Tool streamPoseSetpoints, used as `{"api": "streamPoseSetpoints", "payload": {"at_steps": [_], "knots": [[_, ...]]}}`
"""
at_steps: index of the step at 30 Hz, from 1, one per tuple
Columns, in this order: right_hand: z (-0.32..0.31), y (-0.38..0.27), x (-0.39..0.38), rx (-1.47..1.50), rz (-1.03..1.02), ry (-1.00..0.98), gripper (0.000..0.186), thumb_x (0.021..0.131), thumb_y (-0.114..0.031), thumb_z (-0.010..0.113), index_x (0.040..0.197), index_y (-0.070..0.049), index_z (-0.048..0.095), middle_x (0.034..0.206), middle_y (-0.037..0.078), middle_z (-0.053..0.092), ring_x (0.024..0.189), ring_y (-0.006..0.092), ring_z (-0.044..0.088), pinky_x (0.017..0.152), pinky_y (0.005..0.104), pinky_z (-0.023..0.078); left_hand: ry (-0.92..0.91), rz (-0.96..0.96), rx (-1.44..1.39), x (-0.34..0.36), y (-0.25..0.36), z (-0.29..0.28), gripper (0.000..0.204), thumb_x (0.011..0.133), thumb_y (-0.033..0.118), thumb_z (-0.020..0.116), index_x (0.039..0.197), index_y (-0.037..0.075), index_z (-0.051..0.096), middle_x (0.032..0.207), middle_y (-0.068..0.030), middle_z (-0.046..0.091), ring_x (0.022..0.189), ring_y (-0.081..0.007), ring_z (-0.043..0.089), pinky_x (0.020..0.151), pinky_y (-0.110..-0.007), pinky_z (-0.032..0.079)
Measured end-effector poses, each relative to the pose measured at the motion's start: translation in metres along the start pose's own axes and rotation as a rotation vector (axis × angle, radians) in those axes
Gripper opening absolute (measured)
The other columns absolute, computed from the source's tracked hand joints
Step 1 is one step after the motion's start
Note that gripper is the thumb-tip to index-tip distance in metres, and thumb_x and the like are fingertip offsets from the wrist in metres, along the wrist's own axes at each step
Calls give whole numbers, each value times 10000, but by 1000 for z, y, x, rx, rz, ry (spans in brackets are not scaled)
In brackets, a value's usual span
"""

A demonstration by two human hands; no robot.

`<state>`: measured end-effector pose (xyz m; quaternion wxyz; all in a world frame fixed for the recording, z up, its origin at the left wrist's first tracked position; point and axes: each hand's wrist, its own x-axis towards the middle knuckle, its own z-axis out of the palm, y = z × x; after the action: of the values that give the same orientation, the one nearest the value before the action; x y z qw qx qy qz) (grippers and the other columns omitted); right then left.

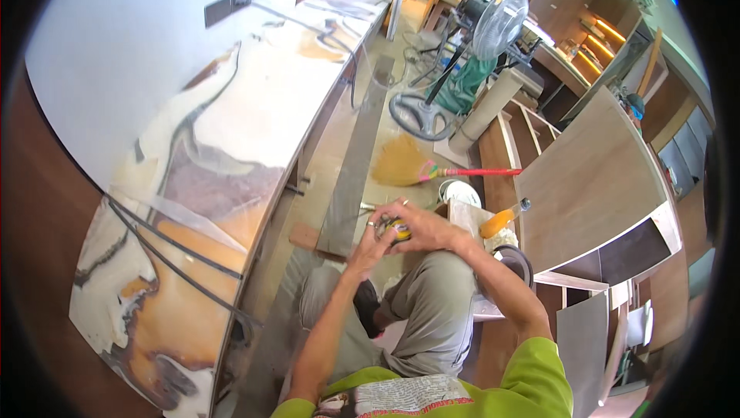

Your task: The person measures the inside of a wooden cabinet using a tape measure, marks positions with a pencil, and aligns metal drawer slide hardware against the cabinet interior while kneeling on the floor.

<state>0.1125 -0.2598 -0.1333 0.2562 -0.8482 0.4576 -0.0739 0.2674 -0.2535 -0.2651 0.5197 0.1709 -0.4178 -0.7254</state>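
Note:
My left hand [369, 251] and my right hand [422, 227] meet in front of my knees. Between them is a small yellow and black tape measure [398, 228], partly covered by my fingers. Both hands have their fingers curled round it. Just beyond them a short, pale metal piece [368, 207] sticks out; its kind is unclear. To the right of my right hand, a tool with an orange handle [497, 223] lies on a small box-like stand [465, 218].
A marble-patterned slab [239, 125] with black cables [177, 245] runs along the left wall. Ahead are a broom [402, 162], a white bucket [460, 193] and a standing fan [501, 23]. A wooden block [307, 238] lies on the floor. Cabinet panels [593, 187] stand at right.

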Motion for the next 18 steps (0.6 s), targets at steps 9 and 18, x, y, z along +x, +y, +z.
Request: {"api": "streamPoseSetpoints", "payload": {"at_steps": [9,18], "knots": [[-23,63,-30,617,195,93,494,866,-196,776,1291,-97,545,1043,30,590,995,133,565,898,296,480,22,-225,-310,15,5,31,508,955,200,658,1386,104,408,1266,-97,558,1120,-197,595,954,-394,505],[22,181,59,674,196,-131,355,816,-115,799,1060,-66,545,783,-29,484,735,98,488,668,253,420,96,-460,-392,42,-70,-71,411,941,265,672,1275,96,500,1175,-93,621,1050,-224,648,896,-388,528]]}}
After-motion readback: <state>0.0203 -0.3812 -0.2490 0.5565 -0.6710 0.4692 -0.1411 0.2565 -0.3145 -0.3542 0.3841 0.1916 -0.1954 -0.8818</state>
